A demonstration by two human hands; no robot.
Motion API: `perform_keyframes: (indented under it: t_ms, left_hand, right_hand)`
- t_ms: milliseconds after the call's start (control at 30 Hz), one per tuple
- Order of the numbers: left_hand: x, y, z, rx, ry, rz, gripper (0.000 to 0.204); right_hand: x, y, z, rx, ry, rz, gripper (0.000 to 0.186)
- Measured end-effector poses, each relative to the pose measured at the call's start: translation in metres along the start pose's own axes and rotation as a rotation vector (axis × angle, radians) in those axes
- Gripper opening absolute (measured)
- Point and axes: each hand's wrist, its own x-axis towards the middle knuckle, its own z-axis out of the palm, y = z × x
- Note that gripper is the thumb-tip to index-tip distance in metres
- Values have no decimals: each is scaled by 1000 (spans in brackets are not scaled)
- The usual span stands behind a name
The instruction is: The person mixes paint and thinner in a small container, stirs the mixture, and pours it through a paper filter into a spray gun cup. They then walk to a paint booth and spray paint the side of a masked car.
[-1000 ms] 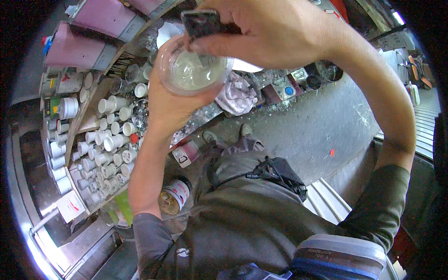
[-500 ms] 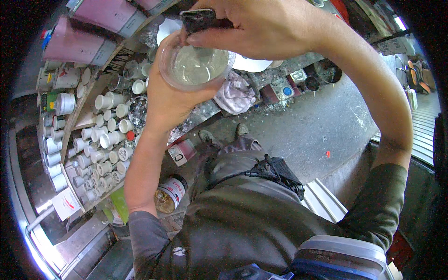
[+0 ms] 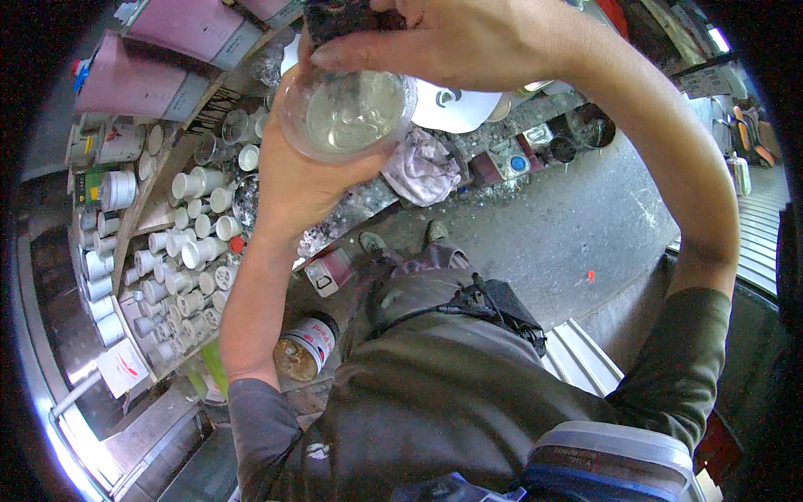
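Observation:
My left hand [image 3: 305, 192] is wrapped round a clear plastic cup [image 3: 350, 121] of pale, translucent liquid, held up at the top of the view. Over the cup's far rim, my right hand [image 3: 468, 46] grips a dark, stained rectangular object [image 3: 339, 17], partly cut off by the upper edge; its thumb lies across it, close to the cup. Behind the cup are a white sheet [image 3: 452, 109] with a dark mark and a crumpled pale rag [image 3: 422, 167] on the paint-spattered bench.
Many white pots [image 3: 201, 251] crowd the left shelves, with pink containers [image 3: 138, 75] above. A red-and-white container [image 3: 330, 272] and a labelled tub [image 3: 305, 347] are low beside me. Stained containers [image 3: 510, 163] line the bench, and pale slatted panels [image 3: 577, 343] lie at the right.
My right hand and the dark object have moved a little left and up over the cup, uncovering more of the white sheet. The cup has stayed in my left hand.

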Motion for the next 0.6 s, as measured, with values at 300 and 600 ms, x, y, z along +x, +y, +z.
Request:
perform_keyframes:
  t_ms: [300, 600]
  left_hand:
    - [5, -4, 4, -85, -18, -5, 91]
    - [6, -10, 4, -10, 2, 34, 90]
  right_hand:
    - [-7, 1, -13, 53, -106, 103, 31]
    - [2, -5, -13, 31, -83, 338, 34]
